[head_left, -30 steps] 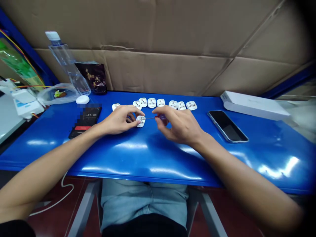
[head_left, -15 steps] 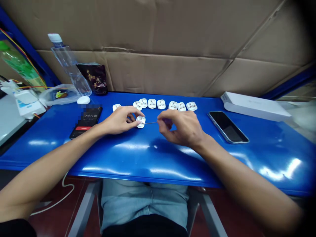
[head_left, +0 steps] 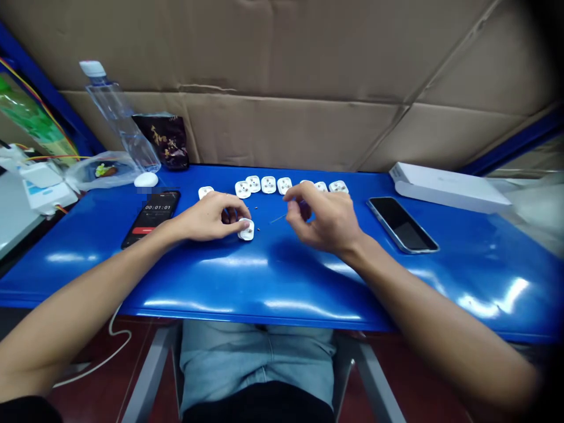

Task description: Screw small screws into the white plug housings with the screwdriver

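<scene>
My left hand (head_left: 211, 217) is closed on a small white square plastic piece with rounded corners (head_left: 247, 230), gripping its left side between thumb and fingers. Small metal bits show on that piece's face. My right hand (head_left: 321, 220) pinches a thin metal rod (head_left: 277, 219), whose tip points left and stands apart from the piece; its other end is hidden in my fingers. Tiny dark bits (head_left: 258, 229) lie on the blue table between my hands. Behind them, several similar white pieces (head_left: 268, 185) sit in a loose row, some partly hidden by my hands.
A black phone with a running timer (head_left: 152, 217) lies left; another phone (head_left: 402, 225) and a long white box (head_left: 449, 187) lie right. At the back left are a clear bottle (head_left: 121, 117), a dark packet (head_left: 165, 141), a white round case (head_left: 146, 180) and a plastic bag (head_left: 121, 164).
The rod's tip has come away from the white piece. My left hand has shifted the piece slightly left and toward me, and tiny dark bits now show on the table.
</scene>
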`<action>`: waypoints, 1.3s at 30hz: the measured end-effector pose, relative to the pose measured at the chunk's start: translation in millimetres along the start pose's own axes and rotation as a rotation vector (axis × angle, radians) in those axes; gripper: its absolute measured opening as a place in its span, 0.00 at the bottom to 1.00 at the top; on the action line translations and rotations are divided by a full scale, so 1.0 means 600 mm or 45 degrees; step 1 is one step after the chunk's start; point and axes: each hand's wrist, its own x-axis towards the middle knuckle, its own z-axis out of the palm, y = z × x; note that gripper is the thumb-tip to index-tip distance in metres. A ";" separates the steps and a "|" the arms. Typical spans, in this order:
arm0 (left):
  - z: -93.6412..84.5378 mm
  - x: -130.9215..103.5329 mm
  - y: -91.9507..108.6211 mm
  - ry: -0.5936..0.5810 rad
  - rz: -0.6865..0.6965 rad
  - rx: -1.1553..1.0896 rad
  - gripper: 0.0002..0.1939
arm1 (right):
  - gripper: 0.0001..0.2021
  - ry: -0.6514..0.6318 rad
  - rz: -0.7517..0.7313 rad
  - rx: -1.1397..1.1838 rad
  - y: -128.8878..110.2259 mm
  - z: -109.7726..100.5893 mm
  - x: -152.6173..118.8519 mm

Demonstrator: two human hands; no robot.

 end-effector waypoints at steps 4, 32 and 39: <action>-0.001 -0.001 -0.005 -0.029 -0.019 -0.039 0.13 | 0.09 -0.058 -0.160 0.058 -0.004 -0.002 -0.002; 0.006 0.000 -0.011 0.071 -0.014 0.005 0.22 | 0.11 -0.297 0.045 0.034 -0.001 0.010 0.000; 0.009 0.001 -0.018 0.046 -0.012 0.102 0.23 | 0.11 -0.262 0.085 0.042 -0.001 0.010 0.001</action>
